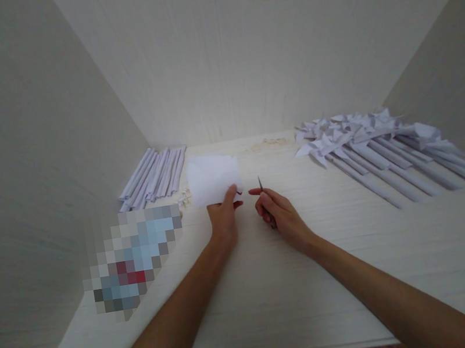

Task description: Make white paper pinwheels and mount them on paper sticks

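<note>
White paper sheet (214, 179) lies flat on the tabletop (276, 284), its near corner pinched in the left hand (223, 220), while the right hand (277, 214) closes its grip on small scissors (260, 183), blades poised just beside that edge, ready to line up a cut.
</note>
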The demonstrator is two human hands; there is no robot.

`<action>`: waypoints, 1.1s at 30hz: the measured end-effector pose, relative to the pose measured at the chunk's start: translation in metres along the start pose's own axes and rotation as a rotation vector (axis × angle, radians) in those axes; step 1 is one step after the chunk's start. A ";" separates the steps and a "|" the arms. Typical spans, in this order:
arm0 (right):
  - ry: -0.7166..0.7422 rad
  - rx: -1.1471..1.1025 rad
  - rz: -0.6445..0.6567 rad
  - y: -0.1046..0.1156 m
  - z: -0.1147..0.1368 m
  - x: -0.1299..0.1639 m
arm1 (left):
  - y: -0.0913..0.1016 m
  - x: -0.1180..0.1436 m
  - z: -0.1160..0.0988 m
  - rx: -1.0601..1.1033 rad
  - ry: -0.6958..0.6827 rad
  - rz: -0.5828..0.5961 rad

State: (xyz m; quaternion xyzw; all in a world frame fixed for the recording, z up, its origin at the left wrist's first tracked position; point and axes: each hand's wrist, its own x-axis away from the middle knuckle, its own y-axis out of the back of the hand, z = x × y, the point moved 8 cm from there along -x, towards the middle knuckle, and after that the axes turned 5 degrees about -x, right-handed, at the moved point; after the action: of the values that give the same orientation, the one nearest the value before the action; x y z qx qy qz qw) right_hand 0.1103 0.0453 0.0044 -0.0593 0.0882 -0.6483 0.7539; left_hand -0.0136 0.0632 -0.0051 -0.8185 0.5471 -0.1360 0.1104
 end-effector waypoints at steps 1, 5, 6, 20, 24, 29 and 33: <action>0.005 0.038 0.019 -0.002 0.000 0.000 | 0.001 -0.001 -0.001 0.016 -0.004 -0.006; 0.029 0.176 0.113 -0.011 0.002 0.001 | 0.001 -0.005 -0.003 0.066 -0.024 0.004; 0.039 0.182 0.140 -0.013 0.003 0.001 | 0.001 -0.005 -0.003 0.075 -0.030 0.010; -0.032 0.163 0.193 -0.017 -0.002 0.002 | -0.002 -0.005 -0.004 0.095 -0.022 0.051; -0.078 0.109 0.171 -0.014 -0.004 0.002 | -0.005 -0.004 -0.005 0.095 -0.034 0.085; -0.147 0.014 0.158 -0.012 -0.009 0.002 | -0.006 -0.003 -0.004 0.065 -0.037 0.097; -0.171 -0.016 0.150 -0.011 -0.011 0.001 | -0.009 -0.002 -0.002 0.041 -0.038 0.128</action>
State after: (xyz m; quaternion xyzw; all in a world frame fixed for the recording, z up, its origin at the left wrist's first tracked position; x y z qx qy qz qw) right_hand 0.0973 0.0431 -0.0036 -0.1136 0.0331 -0.5821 0.8044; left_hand -0.0076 0.0682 -0.0007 -0.7820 0.5932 -0.1243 0.1456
